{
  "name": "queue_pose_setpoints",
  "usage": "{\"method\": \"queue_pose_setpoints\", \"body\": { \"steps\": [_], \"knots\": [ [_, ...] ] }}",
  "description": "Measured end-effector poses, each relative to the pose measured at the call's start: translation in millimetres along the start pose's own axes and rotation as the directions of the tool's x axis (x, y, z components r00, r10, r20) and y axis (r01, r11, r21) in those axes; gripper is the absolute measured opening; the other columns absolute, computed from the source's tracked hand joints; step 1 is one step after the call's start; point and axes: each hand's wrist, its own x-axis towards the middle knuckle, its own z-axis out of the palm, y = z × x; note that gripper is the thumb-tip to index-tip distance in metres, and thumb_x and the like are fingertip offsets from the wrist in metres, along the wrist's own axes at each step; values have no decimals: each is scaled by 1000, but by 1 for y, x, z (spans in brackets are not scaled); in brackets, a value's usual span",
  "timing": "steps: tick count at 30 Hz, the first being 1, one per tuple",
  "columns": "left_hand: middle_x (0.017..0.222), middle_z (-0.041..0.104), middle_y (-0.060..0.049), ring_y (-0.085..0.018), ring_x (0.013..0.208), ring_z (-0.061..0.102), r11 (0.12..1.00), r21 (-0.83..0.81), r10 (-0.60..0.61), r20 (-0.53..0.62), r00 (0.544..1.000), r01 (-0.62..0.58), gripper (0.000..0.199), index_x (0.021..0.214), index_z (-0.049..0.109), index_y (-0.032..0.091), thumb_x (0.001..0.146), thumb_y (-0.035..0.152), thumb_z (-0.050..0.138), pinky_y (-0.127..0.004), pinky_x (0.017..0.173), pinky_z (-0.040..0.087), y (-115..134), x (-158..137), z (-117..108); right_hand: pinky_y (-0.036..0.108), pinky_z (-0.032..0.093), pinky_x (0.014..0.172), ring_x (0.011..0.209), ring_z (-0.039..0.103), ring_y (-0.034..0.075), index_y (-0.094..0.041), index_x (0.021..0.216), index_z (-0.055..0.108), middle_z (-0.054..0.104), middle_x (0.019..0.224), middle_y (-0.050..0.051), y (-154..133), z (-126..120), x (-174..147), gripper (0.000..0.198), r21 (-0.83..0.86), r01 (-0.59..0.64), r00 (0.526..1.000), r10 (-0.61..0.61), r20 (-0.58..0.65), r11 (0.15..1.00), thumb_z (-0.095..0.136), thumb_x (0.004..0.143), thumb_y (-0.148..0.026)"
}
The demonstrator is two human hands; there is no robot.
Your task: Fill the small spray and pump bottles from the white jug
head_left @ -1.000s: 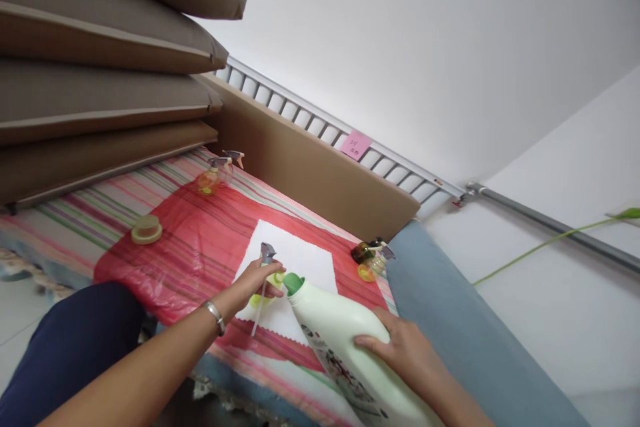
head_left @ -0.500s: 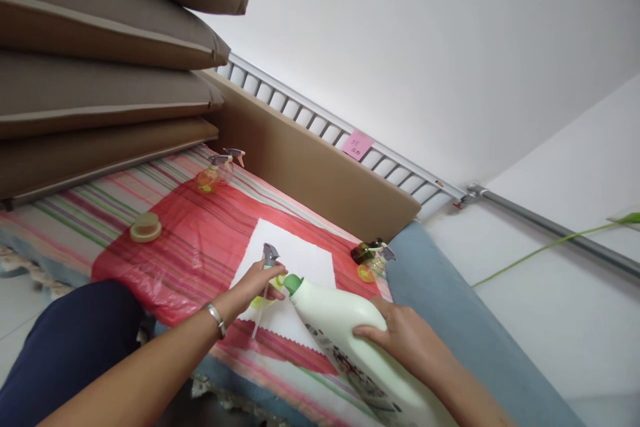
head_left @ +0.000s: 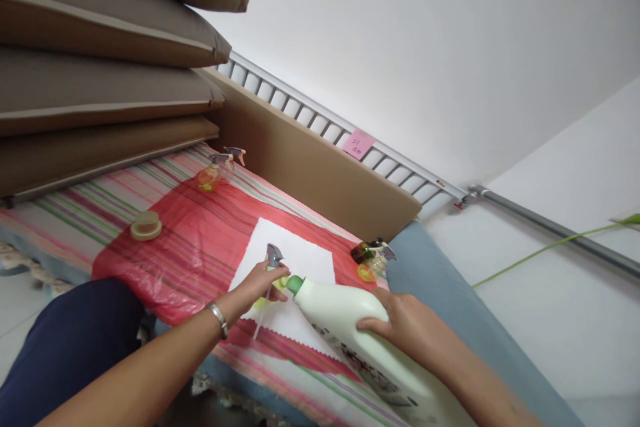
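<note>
The left hand, a silver bracelet at its wrist, has its fingers closed on a grey spray head whose thin tube hangs down below the hand. Behind those fingers shows a small yellow-green bottle, mostly hidden, so I cannot tell whether they grip it too. The right hand has its fingers wrapped around the body of a large pale-green bottle, tilted so that its green spout points at the small bottle, near the left fingertips; whether the two touch is unclear. Both bottles are above a white sheet with zigzag edges, lying on red plastic spread over a striped cloth. At the cloth's back edge, toward its left corner, spray bottles stand close together before a brown panel; more bottles are grouped near the right edge, by a blue padded side. A round pale-yellow cap rests at the red plastic's left edge.
</note>
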Motion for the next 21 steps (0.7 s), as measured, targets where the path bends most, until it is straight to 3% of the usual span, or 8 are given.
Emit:
{"method": "queue_pose_setpoints", "body": {
  "steps": [12, 21],
  "knots": [
    [101, 63, -10, -19, 58, 69, 1000, 23, 19, 21, 1000, -20, 47, 101, 55, 16, 71, 51, 62, -24, 54, 47, 0, -3, 3, 28, 33, 53, 69, 62, 24, -24, 76, 59, 69, 77, 6, 1, -6, 1, 30, -21, 21, 1000, -21, -3, 1000, 60, 70, -53],
    [101, 63, -10, -18, 56, 68, 999, 30, 13, 25, 1000, -13, 46, 100, 55, 16, 70, 51, 62, -26, 55, 49, 1, -4, 5, 28, 34, 53, 70, 62, 25, -21, 83, 60, 69, 78, 9, -7, -18, -3, 34, -82, 50, 999, -48, 24, 995, 55, 74, -53]
  ]
}}
